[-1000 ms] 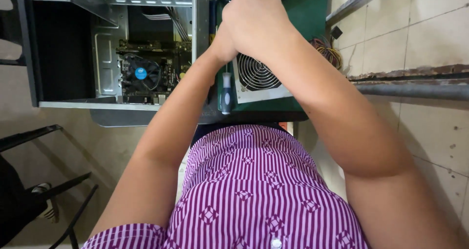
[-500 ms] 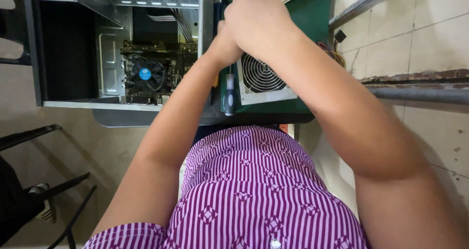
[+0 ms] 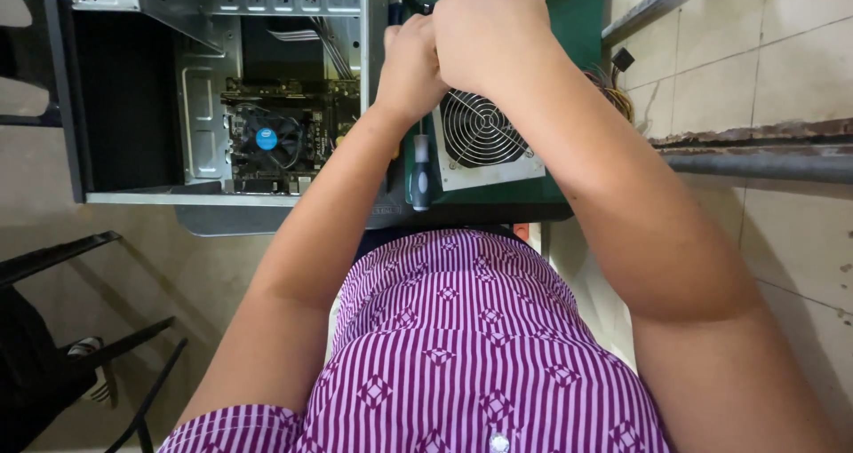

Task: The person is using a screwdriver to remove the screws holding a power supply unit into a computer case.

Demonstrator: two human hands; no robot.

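Step in hand: I judge I'm working something small at the top of the power supply unit (image 3: 484, 138) — both hands meet there, hiding the part itself.
Left hand (image 3: 410, 67): curled shut, knuckles up, pressed against my right; what it pinches I cannot tell.
Right hand (image 3: 489, 27): closed over the same spot, fingers tucked under, wrist bent down from a forearm crossing the tabletop's right side.
Power supply unit: lies fan grille up on the green tabletop (image 3: 577, 18), near its front edge, just beside the open computer case (image 3: 222, 89).
Screwdriver (image 3: 419, 176): lies loose at the front edge, between case and unit, touched by neither hand.
Next move calls for: a firm, steady grip — and probably the screwdriver, which sits just below my left wrist.
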